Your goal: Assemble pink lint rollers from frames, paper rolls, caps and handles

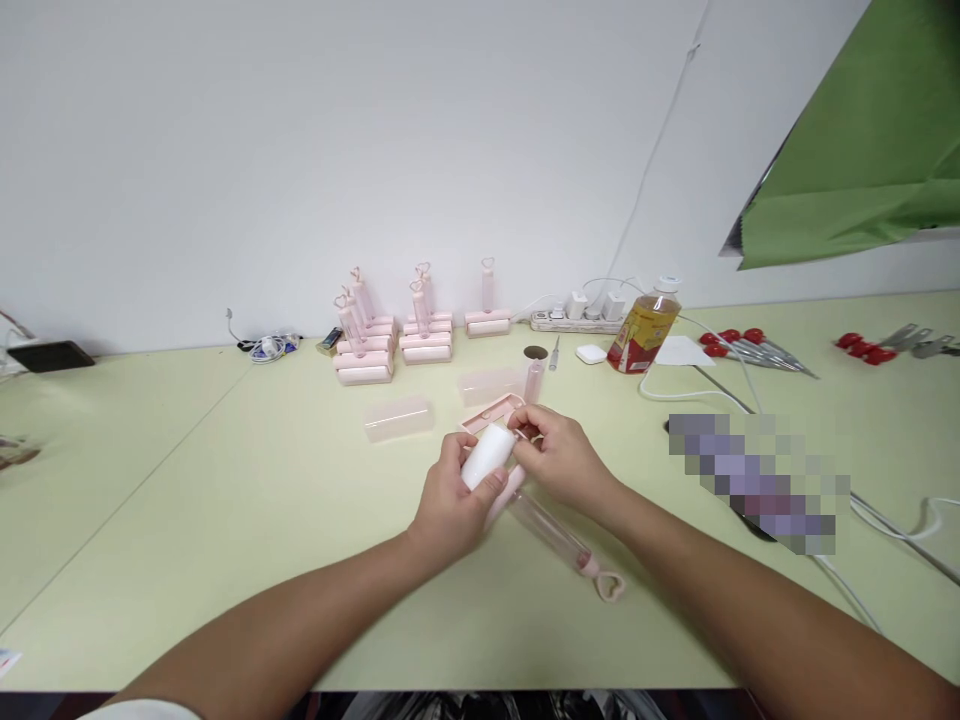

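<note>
My left hand (pixel 450 500) is closed around a white roll (pixel 487 455) at the middle of the pale green table (pixel 225 520). My right hand (pixel 559 460) pinches the right end of that roll, fingers curled. Under the hands lies a pink lint roller handle (pixel 570 545) with a clear shaft and a heart-shaped end pointing toward me at the right. A pink frame piece (pixel 491 410) lies just behind the hands.
Several assembled pink rollers (pixel 409 335) stand by the wall. Two clear covers (pixel 397 417) lie in front of them. A power strip (pixel 577 318), a bottle of amber liquid (pixel 643 330), red-handled scissors (pixel 750 345) and cables lie at the right.
</note>
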